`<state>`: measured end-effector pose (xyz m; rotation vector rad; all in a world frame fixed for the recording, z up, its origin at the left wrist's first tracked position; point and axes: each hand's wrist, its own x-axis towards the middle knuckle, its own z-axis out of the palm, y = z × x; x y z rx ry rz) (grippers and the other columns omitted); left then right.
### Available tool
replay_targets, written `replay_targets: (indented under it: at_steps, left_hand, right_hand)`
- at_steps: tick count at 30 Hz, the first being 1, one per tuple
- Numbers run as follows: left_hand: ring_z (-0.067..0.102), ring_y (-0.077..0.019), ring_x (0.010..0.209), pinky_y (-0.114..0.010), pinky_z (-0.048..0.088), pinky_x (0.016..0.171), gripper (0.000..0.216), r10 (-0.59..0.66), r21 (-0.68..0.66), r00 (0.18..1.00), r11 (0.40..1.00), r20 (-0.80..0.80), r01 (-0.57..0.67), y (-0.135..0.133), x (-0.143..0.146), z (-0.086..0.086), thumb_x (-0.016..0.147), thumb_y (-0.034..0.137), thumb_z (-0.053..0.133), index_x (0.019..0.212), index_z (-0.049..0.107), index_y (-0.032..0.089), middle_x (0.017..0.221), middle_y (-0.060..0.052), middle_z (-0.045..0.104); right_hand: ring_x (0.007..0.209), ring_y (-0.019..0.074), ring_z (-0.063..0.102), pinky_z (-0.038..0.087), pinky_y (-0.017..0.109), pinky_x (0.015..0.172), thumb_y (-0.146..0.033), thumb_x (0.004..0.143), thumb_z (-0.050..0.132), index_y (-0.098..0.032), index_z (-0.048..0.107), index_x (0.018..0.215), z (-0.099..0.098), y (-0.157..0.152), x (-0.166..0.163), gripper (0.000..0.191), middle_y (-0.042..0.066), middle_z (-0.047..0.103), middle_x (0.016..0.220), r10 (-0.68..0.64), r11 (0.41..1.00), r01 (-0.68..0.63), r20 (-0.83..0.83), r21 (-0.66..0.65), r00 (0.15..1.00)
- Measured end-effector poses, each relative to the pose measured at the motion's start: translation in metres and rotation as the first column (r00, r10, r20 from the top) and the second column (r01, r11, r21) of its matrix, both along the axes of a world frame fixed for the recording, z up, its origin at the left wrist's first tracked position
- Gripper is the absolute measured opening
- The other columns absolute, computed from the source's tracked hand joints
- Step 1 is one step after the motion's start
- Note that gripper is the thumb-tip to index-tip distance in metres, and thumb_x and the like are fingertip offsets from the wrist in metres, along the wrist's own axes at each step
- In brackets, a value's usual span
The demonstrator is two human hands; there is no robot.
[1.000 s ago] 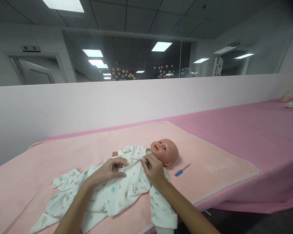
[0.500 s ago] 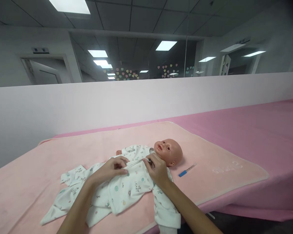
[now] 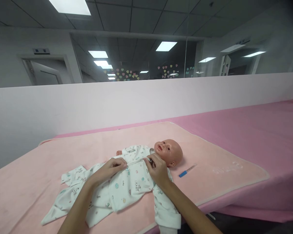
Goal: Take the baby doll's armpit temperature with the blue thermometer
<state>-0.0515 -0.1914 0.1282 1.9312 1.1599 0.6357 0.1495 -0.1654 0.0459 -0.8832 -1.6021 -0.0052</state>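
A baby doll (image 3: pixel 174 151) lies on its back with its head to the right, dressed in a white printed baby outfit (image 3: pixel 127 188). My left hand (image 3: pixel 109 169) pinches the front edge of the outfit at the doll's middle, thumb against fingers. Near the doll's neck, my right hand (image 3: pixel 157 169) is closed on the same front edge. The cloth runs in a taut line between both hands. Whatever fastening lies under my fingertips is hidden. One doll hand (image 3: pixel 118 152) shows at the far sleeve.
A thermometer with a blue end (image 3: pixel 187 170) lies right of the doll's head. Beneath everything spreads a peach blanket (image 3: pixel 222 185) over a pink-covered table (image 3: pixel 246 130). A low white wall (image 3: pixel 127 104) stands behind, with a window above it.
My left hand has closed from a loose, parted grasp into a pinch on the outfit's edge. The right hand stays at the neck, and the doll has not moved.
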Motion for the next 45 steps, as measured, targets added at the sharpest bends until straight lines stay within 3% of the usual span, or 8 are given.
replay_targets:
  at_steps: [9, 14, 20, 27, 31, 45]
  left_hand:
    - [0.046, -0.0142, 0.071, -0.023, 0.037, 0.062, 0.028, 0.013, -0.016, 1.000, 1.000, 0.008, -0.013, -0.0034, 0.0018, 0.0034, 0.073, 0.044, 0.052, 0.076, 0.057, 0.017, 0.076, -0.001, 0.052]
    - [0.044, -0.0133, 0.067, -0.023, 0.035, 0.062, 0.025, 0.006, -0.021, 1.000, 1.000, -0.025, -0.007, -0.0018, 0.0013, 0.0017, 0.071, 0.041, 0.054, 0.073, 0.057, 0.017, 0.071, 0.000, 0.050]
    - [0.043, -0.0110, 0.059, -0.022, 0.033, 0.053, 0.030, 0.040, -0.118, 0.996, 0.993, 0.081, -0.031, 0.0006, -0.0039, -0.0046, 0.073, 0.046, 0.052, 0.074, 0.055, 0.016, 0.065, 0.000, 0.048]
    - [0.048, -0.0144, 0.071, -0.022, 0.037, 0.062, 0.031, 0.024, -0.039, 1.000, 0.999, 0.001, -0.024, -0.0008, -0.0004, -0.0023, 0.077, 0.045, 0.048, 0.081, 0.062, 0.017, 0.078, -0.002, 0.056]
    - [0.049, -0.0150, 0.073, -0.022, 0.037, 0.063, 0.029, -0.041, -0.009, 0.997, 0.999, -0.063, 0.041, -0.0013, 0.0027, -0.0004, 0.071, 0.043, 0.056, 0.080, 0.063, 0.016, 0.078, -0.002, 0.057]
    - [0.038, -0.0103, 0.054, -0.023, 0.029, 0.050, 0.033, 0.022, 0.024, 1.000, 0.999, -0.001, -0.022, -0.0007, -0.0006, -0.0048, 0.072, 0.043, 0.053, 0.067, 0.067, 0.013, 0.058, -0.002, 0.053]
  right_hand:
    - [0.050, 0.0086, 0.042, 0.033, 0.021, 0.049, -0.028, 0.084, 0.045, -0.018, 0.054, 0.070, 0.0006, 0.0004, -0.0001, 0.019, -0.001, 0.050, 0.059, -0.002, 1.000, 0.002, -0.013, 0.006, 1.000]
    - [0.052, 0.0091, 0.043, 0.033, 0.021, 0.050, -0.027, 0.083, 0.046, -0.017, 0.054, 0.071, 0.0009, -0.0001, 0.0000, 0.017, -0.001, 0.050, 0.060, 0.016, 1.000, -0.017, -0.018, -0.012, 1.000]
    - [0.051, 0.0088, 0.043, 0.031, 0.021, 0.049, -0.027, 0.083, 0.046, -0.017, 0.054, 0.070, 0.0024, -0.0016, 0.0002, 0.018, -0.001, 0.050, 0.059, 0.015, 1.000, -0.015, -0.012, -0.010, 1.000]
    - [0.051, 0.0087, 0.043, 0.032, 0.021, 0.050, -0.028, 0.084, 0.046, -0.017, 0.054, 0.071, 0.0017, -0.0012, 0.0001, 0.019, -0.001, 0.050, 0.059, 0.009, 1.000, -0.009, -0.017, -0.009, 1.000]
    - [0.051, 0.0083, 0.043, 0.031, 0.020, 0.049, -0.028, 0.084, 0.045, -0.017, 0.055, 0.071, 0.0018, -0.0010, -0.0001, 0.019, -0.001, 0.050, 0.059, 0.010, 1.000, -0.010, -0.013, -0.001, 1.000]
    - [0.053, 0.0082, 0.043, 0.032, 0.020, 0.051, -0.028, 0.084, 0.046, -0.016, 0.055, 0.072, 0.0012, -0.0011, 0.0006, 0.019, -0.001, 0.051, 0.060, 0.008, 0.999, -0.008, 0.000, -0.034, 1.000]
